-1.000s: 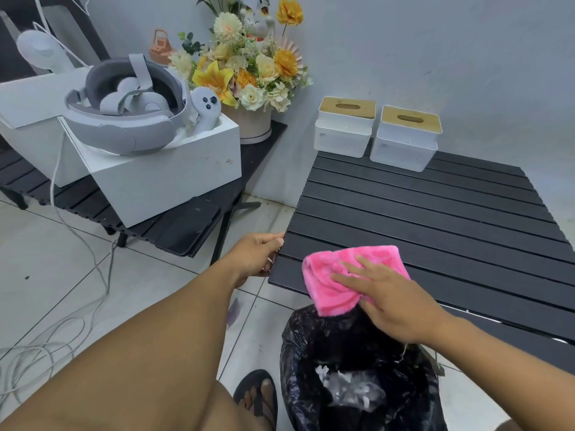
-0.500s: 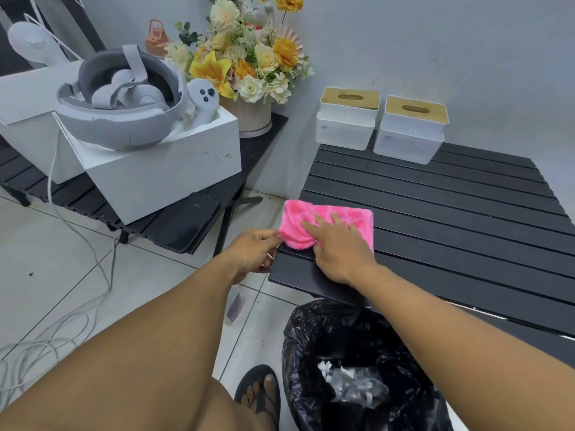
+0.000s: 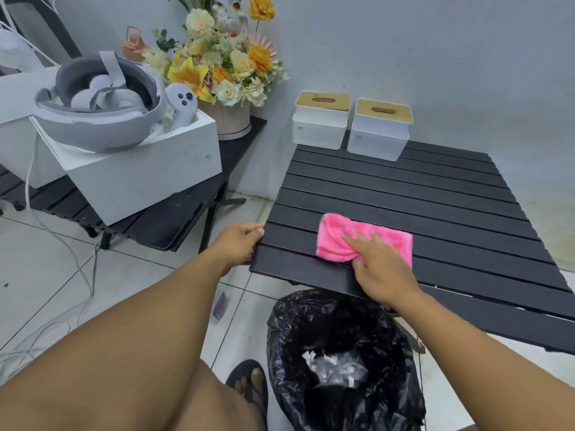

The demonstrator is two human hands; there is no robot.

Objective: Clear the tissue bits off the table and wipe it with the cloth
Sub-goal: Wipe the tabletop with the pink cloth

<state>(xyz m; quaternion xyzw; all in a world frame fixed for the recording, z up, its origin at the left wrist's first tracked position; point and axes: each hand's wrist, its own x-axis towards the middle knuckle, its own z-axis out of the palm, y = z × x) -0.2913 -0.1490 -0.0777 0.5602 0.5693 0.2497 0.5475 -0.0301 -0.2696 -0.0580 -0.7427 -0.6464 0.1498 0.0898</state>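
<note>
Nearest, below the right hand's wrist, a bin (image 3: 314, 318) lined with a black bag is seen under the table's near edge, with tissue bits (image 3: 334, 367) lying inside it. The right hand (image 3: 382, 269) is laid flat, fingers straight, on the pink cloth (image 3: 339, 241) (bunched at its left end), which is pressed to the slats close to that edge. The table (image 3: 435, 188) is gripped at its left edge by the left hand (image 3: 239, 241), fingers curled. Beyond the hands, slats run on to two tissue boxes (image 3: 320, 122) at the far edge.

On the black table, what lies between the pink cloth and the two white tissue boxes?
Nothing. In the head view, only bare black slats of the table run from the pink cloth to the tissue boxes.
</note>
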